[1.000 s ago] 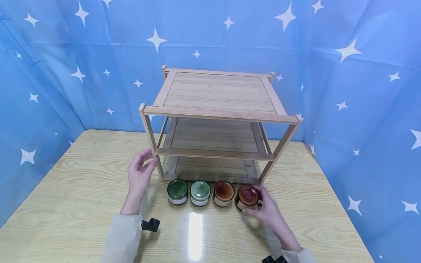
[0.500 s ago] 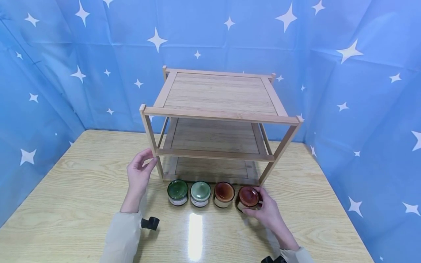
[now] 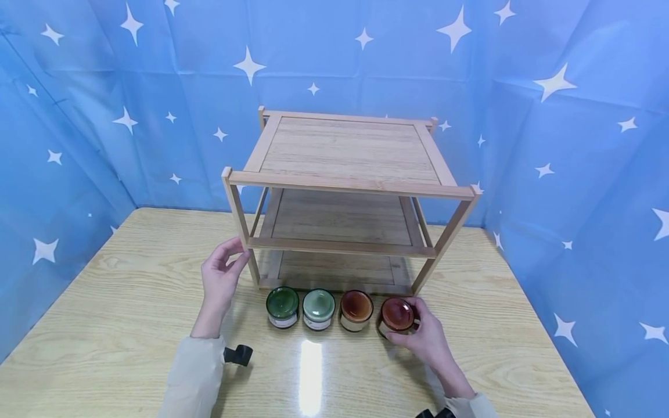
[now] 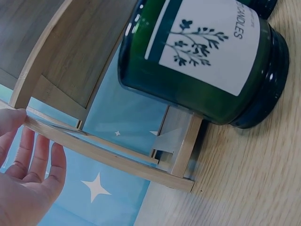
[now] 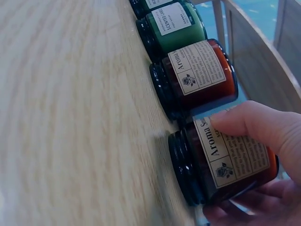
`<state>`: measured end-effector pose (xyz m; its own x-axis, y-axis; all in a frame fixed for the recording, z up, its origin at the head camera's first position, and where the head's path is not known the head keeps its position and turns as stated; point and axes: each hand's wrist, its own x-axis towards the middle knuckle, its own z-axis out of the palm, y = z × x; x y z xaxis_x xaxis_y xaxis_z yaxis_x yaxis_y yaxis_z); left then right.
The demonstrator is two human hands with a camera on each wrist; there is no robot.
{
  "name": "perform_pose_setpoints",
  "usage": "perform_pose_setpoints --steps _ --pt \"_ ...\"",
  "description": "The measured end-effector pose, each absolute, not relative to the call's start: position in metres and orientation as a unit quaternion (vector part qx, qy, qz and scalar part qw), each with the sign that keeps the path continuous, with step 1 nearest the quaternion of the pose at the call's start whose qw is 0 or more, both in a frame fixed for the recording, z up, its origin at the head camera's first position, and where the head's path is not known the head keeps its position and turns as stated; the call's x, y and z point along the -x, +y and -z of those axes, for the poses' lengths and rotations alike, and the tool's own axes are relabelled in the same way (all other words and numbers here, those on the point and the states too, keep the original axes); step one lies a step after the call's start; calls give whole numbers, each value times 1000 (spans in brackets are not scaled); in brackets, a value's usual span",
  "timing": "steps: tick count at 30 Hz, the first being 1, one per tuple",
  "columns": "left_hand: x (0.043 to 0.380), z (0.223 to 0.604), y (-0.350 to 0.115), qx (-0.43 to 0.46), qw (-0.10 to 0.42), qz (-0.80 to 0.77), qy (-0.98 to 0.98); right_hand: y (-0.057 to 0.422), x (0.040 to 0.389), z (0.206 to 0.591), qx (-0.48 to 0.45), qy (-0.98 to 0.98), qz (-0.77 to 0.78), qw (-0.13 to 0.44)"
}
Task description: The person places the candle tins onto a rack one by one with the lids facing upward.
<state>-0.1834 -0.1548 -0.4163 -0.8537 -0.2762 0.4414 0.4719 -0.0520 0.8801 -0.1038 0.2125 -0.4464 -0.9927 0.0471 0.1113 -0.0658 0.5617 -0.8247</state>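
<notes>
My right hand [image 3: 422,335] grips a dark red candle jar [image 3: 397,314] at the right end of a row. Its thumb presses the jar's cream label, which shows in the right wrist view, while the other fingers wrap the far side. Beside it stand an amber candle jar [image 3: 356,306], a pale green one [image 3: 319,305] and a dark green one [image 3: 283,303]. All have dark lids at the table side, so the jars stand upside down. At the left front post [image 4: 101,153] of a wooden shelf rack [image 3: 345,247], my left hand [image 3: 219,284] pinches the wood between thumb and fingers.
Three tiers make up the rack, which stands just behind the jars on a light wooden table [image 3: 115,325]. A blue cloth [image 3: 334,52] with white stars hangs behind and along both sides. A bright reflection lies on the table in front.
The dark red candle jar has shifted very slightly to the right with my right hand, widening its gap to the amber jar. My left hand keeps its place on the post.
</notes>
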Motion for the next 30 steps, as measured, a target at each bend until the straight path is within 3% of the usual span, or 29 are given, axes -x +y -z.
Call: perform_pose_setpoints --steps 14,30 --pt "183 416 -154 77 261 734 -622 219 96 429 -19 -893 -435 116" --pt "183 416 -154 77 264 728 -628 221 96 375 -68 -896 -412 150"
